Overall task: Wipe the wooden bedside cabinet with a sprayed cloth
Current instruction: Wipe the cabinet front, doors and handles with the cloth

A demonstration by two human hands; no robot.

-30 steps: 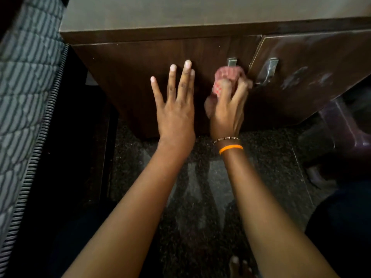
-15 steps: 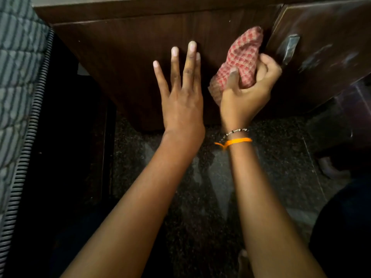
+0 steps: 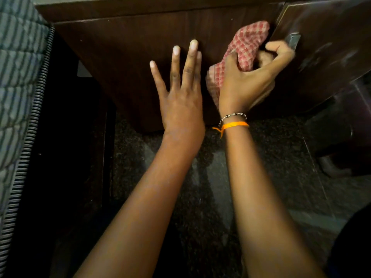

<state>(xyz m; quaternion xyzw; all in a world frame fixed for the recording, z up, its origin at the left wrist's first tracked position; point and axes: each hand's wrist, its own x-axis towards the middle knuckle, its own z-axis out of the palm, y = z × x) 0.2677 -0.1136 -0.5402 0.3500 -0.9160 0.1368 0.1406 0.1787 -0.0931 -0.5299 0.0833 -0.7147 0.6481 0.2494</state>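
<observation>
Nearest the viewer, two bare forearms reach over the dark speckled stone floor (image 3: 261, 157) toward the dark-brown wooden bedside cabinet (image 3: 140, 57). The left hand (image 3: 181, 101) lies flat on the cabinet's front panel, fingers straight and slightly fanned, gripping nothing; it reads as a brace. Right of it, the right hand (image 3: 249, 83), with an orange thread band (image 3: 233, 125) and a beaded bracelet at the wrist, curls thumb and fingers round the bunched red-and-cream checked cloth (image 3: 247, 43), pressing it to the panel just beside the seam with the cabinet's right-hand door. A dull metal door handle (image 3: 292, 40) sits just beyond the knuckles. Judgement: the wipe is mid-panel work; it would go better with the cloth flattened for more contact, overlapping strokes along the grain, and care round the handle and seam. Against the frame one second back, the cloth has moved off the handles onto the panel edge, more of it shows above the fist, and the view sits closer and lower. A grey striped mattress edge (image 3: 18, 77) lies far left of the cabinet.
</observation>
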